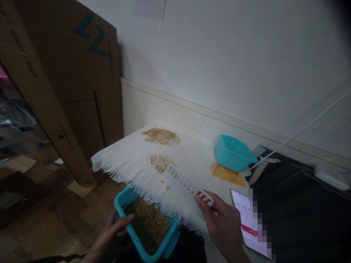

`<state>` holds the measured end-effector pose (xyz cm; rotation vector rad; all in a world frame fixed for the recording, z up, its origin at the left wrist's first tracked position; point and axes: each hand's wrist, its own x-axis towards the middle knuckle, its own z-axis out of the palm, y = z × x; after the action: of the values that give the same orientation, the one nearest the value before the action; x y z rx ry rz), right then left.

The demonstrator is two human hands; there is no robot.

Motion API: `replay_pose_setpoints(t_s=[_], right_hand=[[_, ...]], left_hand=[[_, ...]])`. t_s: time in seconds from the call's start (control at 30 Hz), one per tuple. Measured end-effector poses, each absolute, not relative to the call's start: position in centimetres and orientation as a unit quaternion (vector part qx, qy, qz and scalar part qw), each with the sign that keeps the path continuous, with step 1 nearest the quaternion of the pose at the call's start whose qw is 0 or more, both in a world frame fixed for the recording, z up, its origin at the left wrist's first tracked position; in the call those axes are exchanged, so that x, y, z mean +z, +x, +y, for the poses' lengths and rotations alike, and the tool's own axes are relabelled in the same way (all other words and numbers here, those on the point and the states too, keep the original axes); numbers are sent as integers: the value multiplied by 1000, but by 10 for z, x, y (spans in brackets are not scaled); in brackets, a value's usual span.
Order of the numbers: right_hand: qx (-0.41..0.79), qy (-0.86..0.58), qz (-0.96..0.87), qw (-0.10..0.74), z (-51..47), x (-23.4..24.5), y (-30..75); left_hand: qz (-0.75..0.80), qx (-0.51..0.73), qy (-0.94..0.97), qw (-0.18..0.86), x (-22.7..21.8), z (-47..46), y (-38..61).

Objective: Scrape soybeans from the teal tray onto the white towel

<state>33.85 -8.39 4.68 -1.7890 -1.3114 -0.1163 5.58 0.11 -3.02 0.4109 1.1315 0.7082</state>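
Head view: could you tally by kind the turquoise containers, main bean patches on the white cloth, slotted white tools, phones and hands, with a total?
Turquoise containers: 2 (near container, far container)
Main bean patches: 2 (far patch, near patch)
Slotted white tool: 1
Phone: 1
Hands: 2 (left hand, right hand)
Total: 8

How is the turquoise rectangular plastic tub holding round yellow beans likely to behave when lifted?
The tub probably feels heavy for its size, given its broad load of beans. Those small, loose beans may roll and spill if it tips.
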Motion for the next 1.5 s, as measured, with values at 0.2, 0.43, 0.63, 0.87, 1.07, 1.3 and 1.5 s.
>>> replay_pose_setpoints(t_s=[0.2,0.43,0.63,0.87,1.07,1.3,1.5], right_hand=[[-34,-718,-541,437,-77,49,341],[-31,-702,-561,437,-74,59,342],[1,-694,-544,472,-67,62,342],[69,-693,-511,504,-58,67,342],[104,-694,-493,514,-54,65,344],[120,-695,-474,527,-51,65,358],[63,-716,-468,514,-60,61,365]], left_hand=[[531,317,199,760,-28,1,55],[536,330,197,751,-25,0,60],[540,325,168,758,-28,3,58],[531,341,179,755,-35,3,59],[538,333,196,749,-33,0,57],[548,333,189,744,-29,2,60],[540,339,204,743,-32,1,58]])
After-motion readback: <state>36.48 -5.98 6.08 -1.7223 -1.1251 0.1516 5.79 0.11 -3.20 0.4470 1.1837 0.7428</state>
